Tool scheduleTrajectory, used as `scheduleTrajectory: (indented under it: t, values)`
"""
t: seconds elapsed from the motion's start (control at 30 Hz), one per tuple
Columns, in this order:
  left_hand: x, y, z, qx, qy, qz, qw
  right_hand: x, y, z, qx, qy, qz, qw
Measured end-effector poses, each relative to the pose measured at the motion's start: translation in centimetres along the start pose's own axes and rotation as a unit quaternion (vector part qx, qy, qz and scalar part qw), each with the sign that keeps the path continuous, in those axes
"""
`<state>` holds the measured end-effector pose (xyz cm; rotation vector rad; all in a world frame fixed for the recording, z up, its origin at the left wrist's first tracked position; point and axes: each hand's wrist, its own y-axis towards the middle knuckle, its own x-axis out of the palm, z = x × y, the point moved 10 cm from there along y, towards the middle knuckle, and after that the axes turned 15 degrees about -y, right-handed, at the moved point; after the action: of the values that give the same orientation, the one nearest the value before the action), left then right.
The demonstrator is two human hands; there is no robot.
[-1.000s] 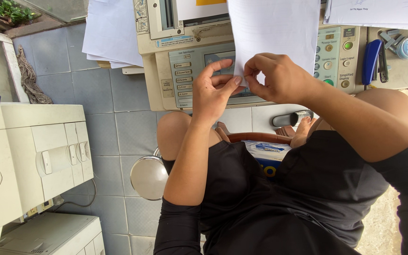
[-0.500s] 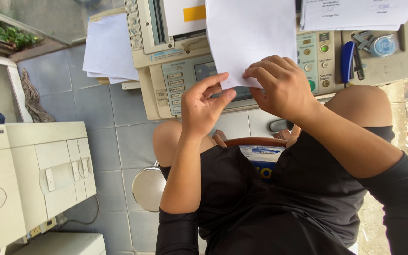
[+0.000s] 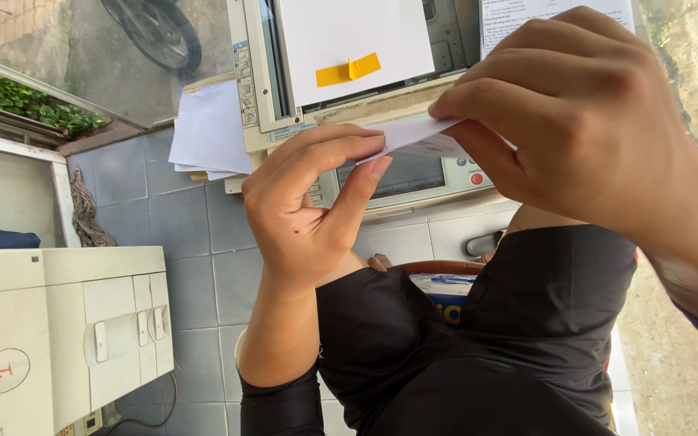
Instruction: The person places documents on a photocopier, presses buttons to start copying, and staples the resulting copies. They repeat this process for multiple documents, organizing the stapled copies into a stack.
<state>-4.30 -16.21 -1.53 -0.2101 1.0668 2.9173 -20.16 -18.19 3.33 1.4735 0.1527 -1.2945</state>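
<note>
Right above the copier [image 3: 381, 173], both hands are on one white sheet [image 3: 413, 133], held nearly edge-on to the camera, so it reads as a thin wedge between them. The left hand [image 3: 304, 214] pinches its near end, fingers on top and thumb [image 3: 361, 190] pressed up from underneath. The right hand [image 3: 583, 113] closes over the other end, fingertips curled down on the paper; I can't see that thumb, so how tight the grip is there is a guess

How I'd do this bit well: looks like the sheet is being folded or squared up, so keep both pinches firm but light. Squeeze too hard near the edge and you get a dent that shows. Line the corners up first, hold them with one hand, then run the other thumb along the crease from the middle outward. Doing it in mid-air makes it wander, so the flat copier lid with the taped sheet [image 3: 353, 44] on it would be a better backing

Other stuff around: a loose paper stack [image 3: 207, 133] sits left of the copier, a beige machine [image 3: 58, 331] stands on the tiled floor [image 3: 179, 226] at lower left, and a bag [image 3: 446, 287] sits on the lap
</note>
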Motion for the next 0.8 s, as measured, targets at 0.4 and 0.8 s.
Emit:
scheduleTrajectory:
  t: [0.4, 0.8]
  values:
    - [1.9, -1.8, 7.2, 0.154, 0.026, -0.071, 0.985, -0.4, -1.1, -0.7, 0.058, 0.375, -0.192, 0.905]
    - [2.7, -4.0, 9.6, 0.207, 0.061, -0.101, 0.971, 1.6, -1.6, -4.9, 0.036, 0.489, -0.307, 0.815]
